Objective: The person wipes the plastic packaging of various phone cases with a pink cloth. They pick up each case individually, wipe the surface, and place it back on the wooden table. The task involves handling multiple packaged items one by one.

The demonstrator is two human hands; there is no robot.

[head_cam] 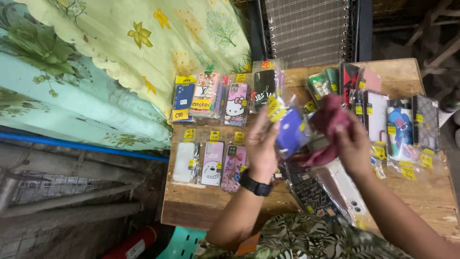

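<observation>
My left hand (261, 144) holds up a blue phone case in a clear plastic sleeve (290, 130) with a yellow tag at its top. A black watch (255, 185) is on that wrist. My right hand (353, 144) grips a dark red cloth (330, 125) that is bunched against the right side of the sleeve. Both hands hover above a wooden table (431, 192) covered with packaged phone cases.
Rows of sleeved phone cases lie on the table: a cartoon cat case (235, 104), a white bear case (212, 164), a blue-character case (400, 127), black cases (314, 192) near me. Floral bedding (96, 62) lies at left, a folded metal frame (306, 29) behind.
</observation>
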